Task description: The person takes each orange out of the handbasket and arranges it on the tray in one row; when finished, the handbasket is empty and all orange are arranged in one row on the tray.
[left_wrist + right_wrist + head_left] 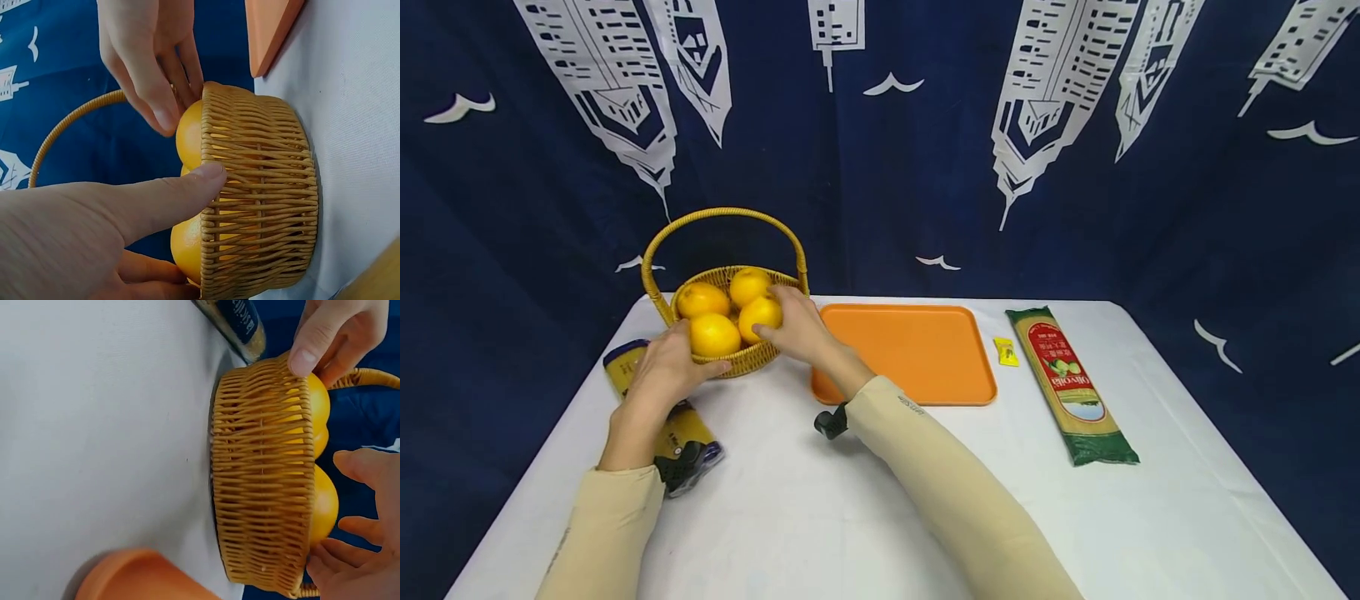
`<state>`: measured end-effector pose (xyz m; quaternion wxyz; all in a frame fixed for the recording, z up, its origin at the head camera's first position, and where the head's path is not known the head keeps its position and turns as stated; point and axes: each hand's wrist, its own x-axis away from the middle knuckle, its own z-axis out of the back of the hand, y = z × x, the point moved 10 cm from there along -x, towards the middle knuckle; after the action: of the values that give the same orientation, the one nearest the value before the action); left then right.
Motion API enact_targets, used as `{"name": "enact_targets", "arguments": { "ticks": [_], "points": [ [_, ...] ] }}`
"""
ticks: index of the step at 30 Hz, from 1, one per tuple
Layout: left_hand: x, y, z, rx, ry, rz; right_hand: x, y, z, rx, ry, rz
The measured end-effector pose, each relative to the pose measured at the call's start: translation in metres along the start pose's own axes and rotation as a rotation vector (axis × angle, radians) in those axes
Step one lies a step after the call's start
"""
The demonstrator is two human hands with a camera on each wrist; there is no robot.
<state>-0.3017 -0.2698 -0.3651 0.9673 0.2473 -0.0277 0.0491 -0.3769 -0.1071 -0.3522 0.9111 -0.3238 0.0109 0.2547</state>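
A yellow wicker basket (748, 360) with a tall arched handle stands at the back left of the table. Inside it lie several yellow-orange oranges (714, 335). My left hand (666, 367) holds the basket's near left rim, thumb on the outer weave and fingers over the inner side beside an orange. At the right side, my right hand (805, 329) reaches over the rim, its fingers spread around the nearest orange (324, 503). In the right wrist view its thumb stands apart from that orange, while the fingertips are right at the rim.
An orange tray (910, 354) lies right of the basket. Beyond it are a small yellow packet (1006, 352) and a green-ended pasta bag (1071, 387). Another yellow and dark-blue package (700, 425) lies under my left forearm. A dark blue curtain (880, 183) hangs behind the table.
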Motion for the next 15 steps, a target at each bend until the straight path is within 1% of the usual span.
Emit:
{"name": "enact_targets", "arguments": {
  "ticks": [3,7,10,15],
  "points": [
    [-0.001,0.0,-0.001,0.011,0.011,0.002,-0.007,-0.002,-0.008,0.038,-0.011,-0.022],
    [-0.004,0.0,-0.003,0.022,0.019,0.025,-0.014,-0.001,-0.017,0.097,-0.017,-0.07],
    [-0.005,-0.001,-0.003,0.021,0.02,0.049,-0.019,-0.002,-0.02,0.138,-0.004,-0.102],
    [-0.004,-0.001,-0.003,0.023,0.024,0.066,-0.025,-0.003,-0.022,0.224,0.016,-0.144]
  ]
}}
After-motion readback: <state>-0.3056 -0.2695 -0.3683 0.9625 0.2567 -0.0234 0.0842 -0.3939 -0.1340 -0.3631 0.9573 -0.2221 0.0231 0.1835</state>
